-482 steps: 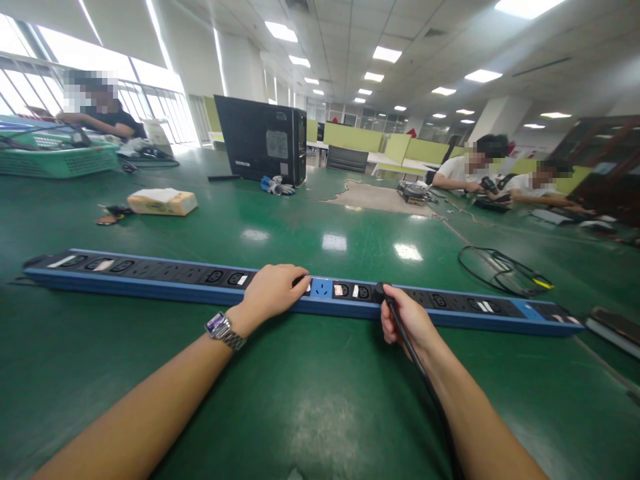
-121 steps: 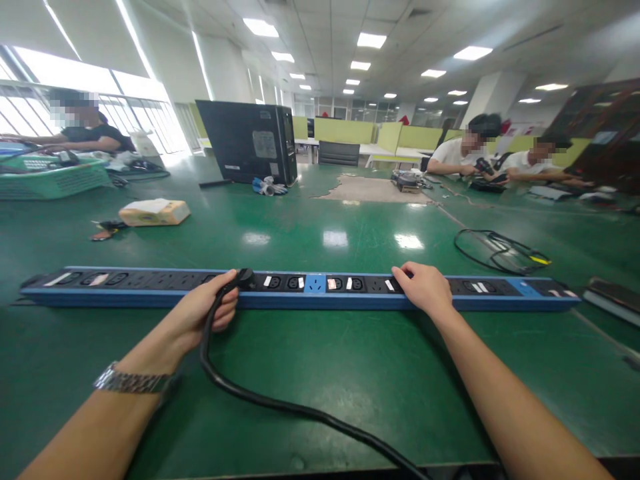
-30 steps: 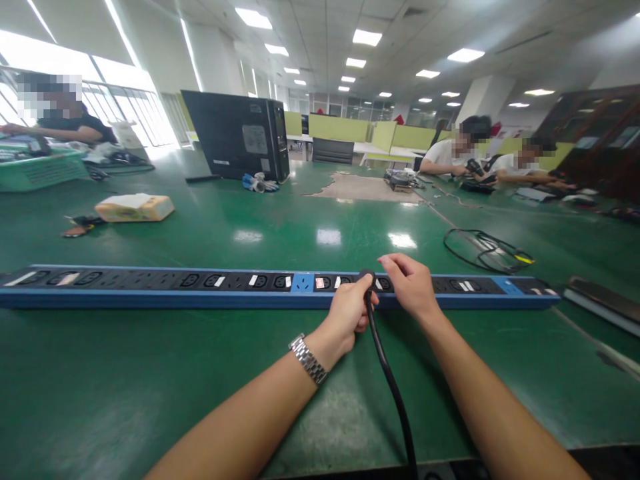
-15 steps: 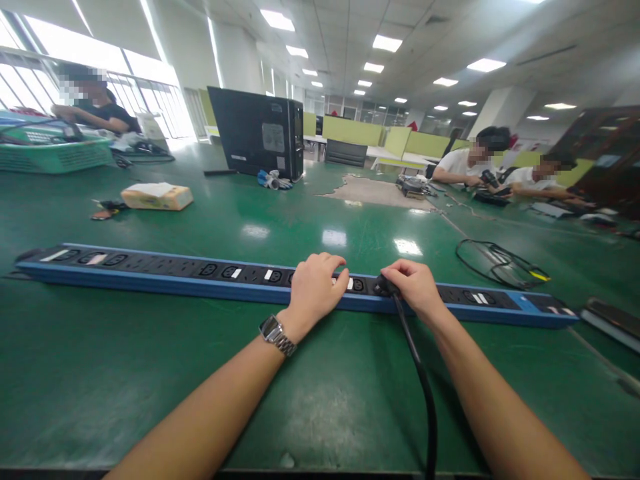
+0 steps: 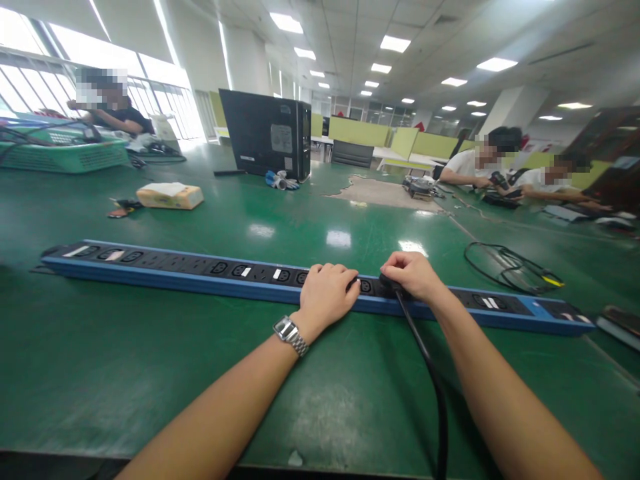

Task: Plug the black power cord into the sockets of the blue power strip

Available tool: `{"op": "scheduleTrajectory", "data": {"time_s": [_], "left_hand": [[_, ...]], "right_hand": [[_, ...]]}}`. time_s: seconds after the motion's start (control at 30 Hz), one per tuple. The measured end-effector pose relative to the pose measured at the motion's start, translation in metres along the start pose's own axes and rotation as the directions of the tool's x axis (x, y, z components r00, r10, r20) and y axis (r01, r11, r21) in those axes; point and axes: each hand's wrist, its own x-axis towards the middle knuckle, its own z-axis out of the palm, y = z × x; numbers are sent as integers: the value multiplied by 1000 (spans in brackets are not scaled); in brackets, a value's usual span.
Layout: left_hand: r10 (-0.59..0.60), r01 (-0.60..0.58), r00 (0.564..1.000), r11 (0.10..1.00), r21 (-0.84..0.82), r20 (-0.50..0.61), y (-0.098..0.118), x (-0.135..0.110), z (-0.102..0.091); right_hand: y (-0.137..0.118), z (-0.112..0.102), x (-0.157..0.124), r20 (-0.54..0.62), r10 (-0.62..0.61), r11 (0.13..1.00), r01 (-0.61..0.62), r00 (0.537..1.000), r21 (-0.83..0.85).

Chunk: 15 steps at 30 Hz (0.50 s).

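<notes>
A long blue and black power strip [image 5: 170, 280] with many sockets lies across the green table in front of me. My left hand [image 5: 329, 293], with a metal-banded watch [image 5: 290, 333] on its wrist, is wrapped over the strip's middle, the fingers curled along its far side. Just right of it, my right hand [image 5: 411, 275] pinches a black power plug [image 5: 388, 283] at a socket. Whether the plug is fully seated cannot be seen. Its thick black cable [image 5: 426, 360] runs down over the table's near edge.
A coiled black cable [image 5: 505, 267] lies beyond the strip's right part. Farther off are a tissue pack [image 5: 170, 196], blue-grey gloves [image 5: 283, 181], a black computer case [image 5: 265, 133] and a green basket [image 5: 65, 159]. Several people sit around the table. A dark flat object [image 5: 620, 327] lies at far right.
The whole view has shifted slightly, so things appear farther right. My left fingers have settled lower over the strip. My right hand keeps its pinch on the plug, which sits a little lower at the socket.
</notes>
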Motion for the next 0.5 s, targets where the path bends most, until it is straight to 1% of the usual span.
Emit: {"op": "scheduleTrajectory", "data": {"time_s": [0.07, 0.13, 0.27, 0.37, 0.5], "left_hand": [[0, 0, 1000, 1000, -1, 0, 0, 0, 0], [2, -2, 1000, 1000, -5, 3, 0, 0, 0], [1, -1, 1000, 1000, -6, 4, 0, 0, 1], [1, -1, 1000, 1000, -1, -2, 0, 0, 1], [8, -8, 1000, 1000, 3, 1, 0, -1, 0]], "right_hand": [[0, -1, 3, 62, 2, 1000, -2, 998, -3], [2, -1, 4, 86, 17, 1000, -17, 996, 0], [5, -1, 2, 58, 44, 999, -44, 997, 11], [4, -1, 2, 54, 56, 998, -55, 997, -12], [1, -2, 4, 75, 32, 999, -29, 997, -38]]}}
